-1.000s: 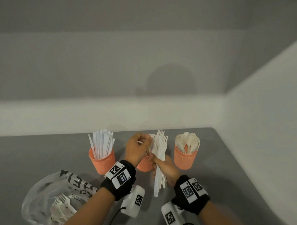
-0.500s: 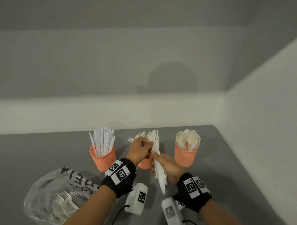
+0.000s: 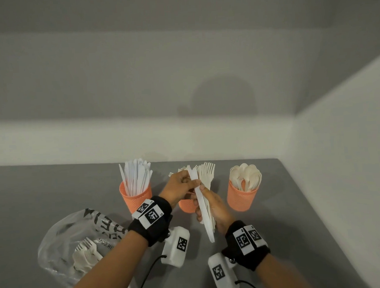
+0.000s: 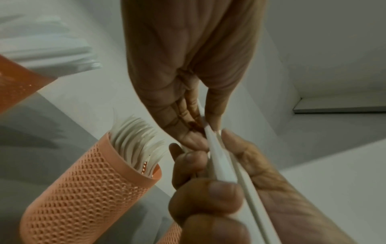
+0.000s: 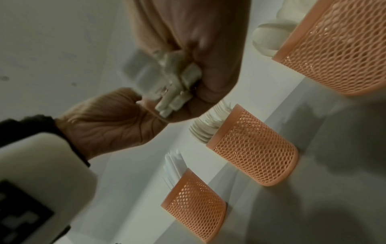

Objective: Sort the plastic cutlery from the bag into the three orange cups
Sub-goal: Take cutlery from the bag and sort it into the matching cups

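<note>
Three orange mesh cups stand in a row: the knife cup (image 3: 136,198) on the left, the fork cup (image 3: 187,206) in the middle, the spoon cup (image 3: 242,196) on the right. Just in front of the fork cup, my right hand (image 3: 205,199) grips a bundle of white forks (image 3: 206,175) by the handles. A white knife (image 3: 200,206) lies against the bundle's left side. My left hand (image 3: 192,184) pinches that knife near its top, thumb and fingers on its flat blade (image 4: 205,130). The handle ends (image 5: 177,92) stick out below my right fist.
A clear plastic bag (image 3: 65,243) with printed lettering lies at the near left and holds several forks (image 3: 86,253). White walls close the grey table (image 3: 296,204) at the back and on the right. Both wrists carry black bands and white camera units.
My left hand has moved from the fork tines to a pinch on the white knife. The knife now stands apart from the forks. The bundle has shifted slightly.
</note>
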